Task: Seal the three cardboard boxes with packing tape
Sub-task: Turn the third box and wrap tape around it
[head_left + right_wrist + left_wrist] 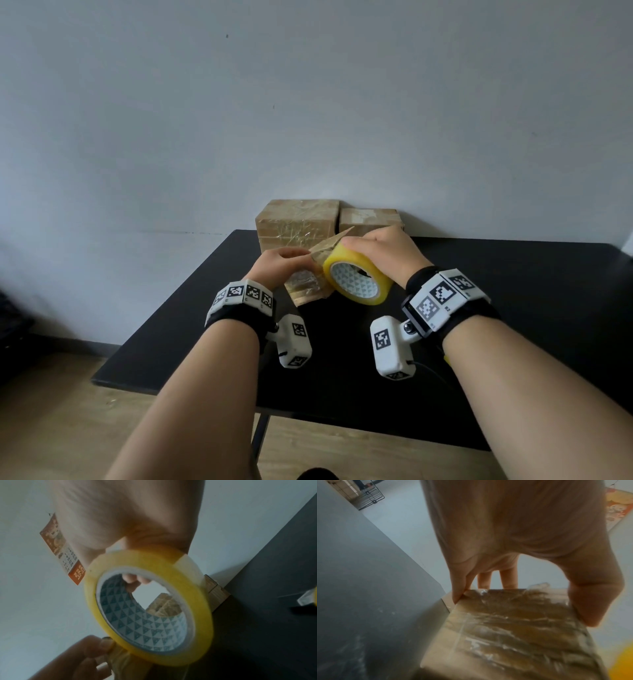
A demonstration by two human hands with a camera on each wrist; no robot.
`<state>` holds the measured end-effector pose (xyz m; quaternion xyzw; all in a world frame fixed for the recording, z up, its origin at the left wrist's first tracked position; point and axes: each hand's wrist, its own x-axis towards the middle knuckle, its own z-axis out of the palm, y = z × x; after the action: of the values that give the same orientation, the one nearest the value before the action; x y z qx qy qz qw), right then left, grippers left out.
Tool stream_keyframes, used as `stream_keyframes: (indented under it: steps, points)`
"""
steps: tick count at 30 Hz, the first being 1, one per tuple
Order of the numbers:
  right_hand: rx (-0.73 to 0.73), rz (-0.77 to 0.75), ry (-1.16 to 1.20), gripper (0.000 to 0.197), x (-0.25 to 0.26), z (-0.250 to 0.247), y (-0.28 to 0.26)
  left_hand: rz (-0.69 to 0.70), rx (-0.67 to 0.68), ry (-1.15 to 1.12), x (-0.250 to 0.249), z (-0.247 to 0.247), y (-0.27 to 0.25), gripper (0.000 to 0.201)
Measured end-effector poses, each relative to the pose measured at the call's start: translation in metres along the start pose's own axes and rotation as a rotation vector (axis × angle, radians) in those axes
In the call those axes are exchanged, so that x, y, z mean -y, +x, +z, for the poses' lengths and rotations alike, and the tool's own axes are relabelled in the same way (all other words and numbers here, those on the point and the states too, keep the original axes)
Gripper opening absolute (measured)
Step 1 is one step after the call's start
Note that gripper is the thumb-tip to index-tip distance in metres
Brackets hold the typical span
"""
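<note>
My left hand point(291, 260) grips a small cardboard box point(306, 287) covered in wrinkled clear tape, thumb point(590, 601) on one side and fingers on the other. The box point(513, 635) is tilted over the black table. My right hand point(363, 245) holds a yellow tape roll point(358, 279) against the box's right side, gripping its rim with fingertips inside the core. The right wrist view shows the roll point(171, 658) on edge with my left hand point(77, 660) beside it. Two taped cardboard boxes, a larger one point(296, 222) and a lower one point(370, 219), stand at the wall.
The black table point(513, 308) runs to the wall, its front edge near my forearms, with wooden floor point(68, 428) below on the left. A calendar point(68, 555) hangs on the wall. A clear and yellow object point(307, 599) lies on the table to the right.
</note>
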<state>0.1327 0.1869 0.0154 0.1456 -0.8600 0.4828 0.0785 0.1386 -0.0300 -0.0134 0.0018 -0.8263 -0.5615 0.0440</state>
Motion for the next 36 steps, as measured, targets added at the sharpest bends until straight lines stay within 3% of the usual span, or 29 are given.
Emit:
stream_keyframes:
  steps: [3, 8, 10, 14, 17, 22, 28, 31, 36]
  points:
    - [0.019, 0.038, -0.140, 0.057, -0.001, 0.001, -0.001, -0.018, -0.007, -0.006, 0.000, -0.002, 0.002, 0.020]
    - [0.082, 0.186, -0.445, 0.046, -0.017, 0.008, -0.004, -0.070, -0.002, -0.036, 0.004, -0.005, 0.006, 0.013]
    - [0.085, 0.206, -0.444, 0.049, -0.022, 0.009, -0.007, -0.082, -0.012, -0.039, 0.003, -0.004, 0.006, 0.003]
    - [0.082, 0.160, -0.285, 0.058, -0.019, 0.009, -0.008, -0.259, -0.095, -0.183, 0.008, 0.000, 0.004, 0.019]
    - [0.088, 0.169, -0.250, 0.062, -0.021, 0.011, -0.009, -0.352, -0.043, -0.261, 0.012, 0.004, 0.002, 0.035]
    - [0.083, 0.203, -0.328, 0.054, -0.019, 0.024, -0.006, -0.389, -0.003, -0.259, 0.011, 0.002, 0.002, 0.038]
    - [0.040, 0.244, -0.397, 0.042, -0.005, 0.040, -0.002, -0.340, -0.032, -0.238, 0.016, -0.007, 0.003, 0.017]
    - [0.050, 0.265, -0.393, 0.038, -0.002, 0.044, 0.000, -0.192, -0.107, -0.200, 0.008, -0.006, 0.003, 0.011]
    - [0.028, 0.258, -0.381, 0.054, -0.004, 0.047, 0.000, 0.024, -0.190, -0.039, -0.021, 0.010, -0.001, 0.047]
